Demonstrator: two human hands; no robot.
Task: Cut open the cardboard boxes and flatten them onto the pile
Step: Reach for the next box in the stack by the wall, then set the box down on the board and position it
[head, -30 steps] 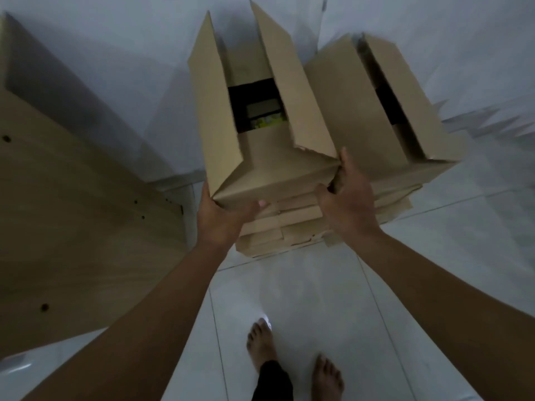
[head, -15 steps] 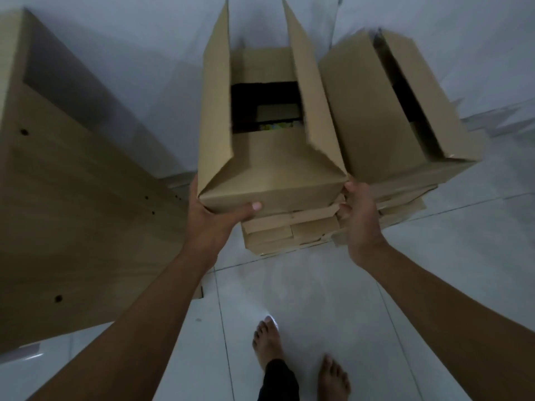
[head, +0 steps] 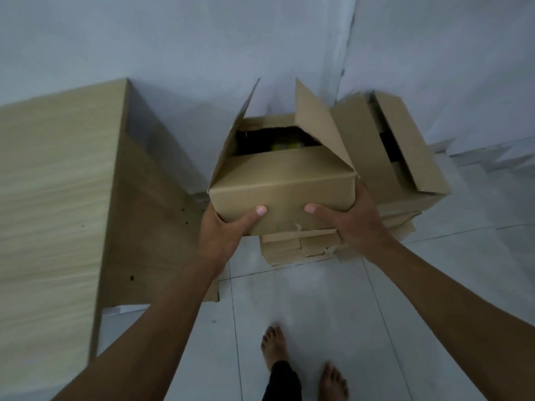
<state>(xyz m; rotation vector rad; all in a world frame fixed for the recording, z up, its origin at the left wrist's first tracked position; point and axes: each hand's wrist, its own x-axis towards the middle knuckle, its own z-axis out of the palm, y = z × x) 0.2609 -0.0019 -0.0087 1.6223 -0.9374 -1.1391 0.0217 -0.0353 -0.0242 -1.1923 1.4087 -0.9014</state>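
Observation:
A brown cardboard box (head: 283, 180) with its top flaps standing open is held in front of me, tilted a little toward me. My left hand (head: 223, 230) grips its lower left corner, thumb on the front face. My right hand (head: 350, 221) grips its lower right corner, thumb also on the front. Something dark and yellow lies inside it. Just below the box is a pile of flattened cardboard (head: 298, 244) on the floor. A second open cardboard box (head: 388, 149) rests on that pile to the right.
A light wooden cabinet (head: 58, 198) stands on the left, close to the box. White walls meet in a corner behind the pile. The floor is pale tile (head: 333, 290). My bare feet (head: 275, 342) stand below the pile.
The box has come off the pile toward me and tilted, its front face now showing. My right hand has shifted onto the box's lower right corner. The view has tipped so the boxes sit lower.

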